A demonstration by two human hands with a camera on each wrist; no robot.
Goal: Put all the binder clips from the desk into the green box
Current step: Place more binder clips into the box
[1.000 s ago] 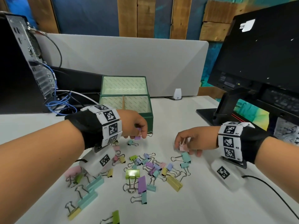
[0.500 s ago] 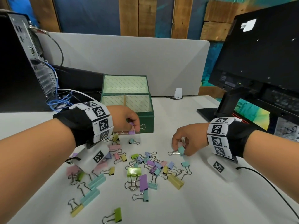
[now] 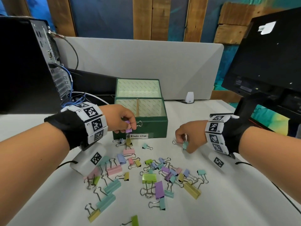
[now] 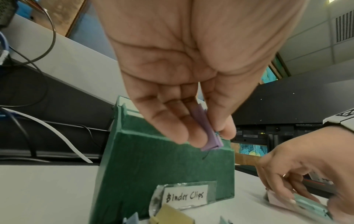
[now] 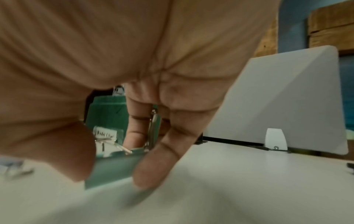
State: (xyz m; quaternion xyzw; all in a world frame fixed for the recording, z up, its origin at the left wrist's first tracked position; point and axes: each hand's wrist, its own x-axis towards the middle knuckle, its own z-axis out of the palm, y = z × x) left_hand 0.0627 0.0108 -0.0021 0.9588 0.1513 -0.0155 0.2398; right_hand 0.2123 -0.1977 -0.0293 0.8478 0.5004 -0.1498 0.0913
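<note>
Now, with our left hand (image 3: 121, 119) pinching a purple clip (image 4: 207, 133) just short of the green box (image 3: 153, 128) beyond our fingers (image 4: 173, 121), we should lift it over the rim before letting go, while our right hand (image 3: 189, 136) firms its pinch on a teal clip (image 3: 185, 145) low on the worktop (image 3: 228, 193).

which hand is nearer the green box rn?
Left. The left hand pinches a purple clip right at the front wall of the green box, by its near left corner. The right hand is off to the box's right, down on the desk, gripping a teal clip.
</note>
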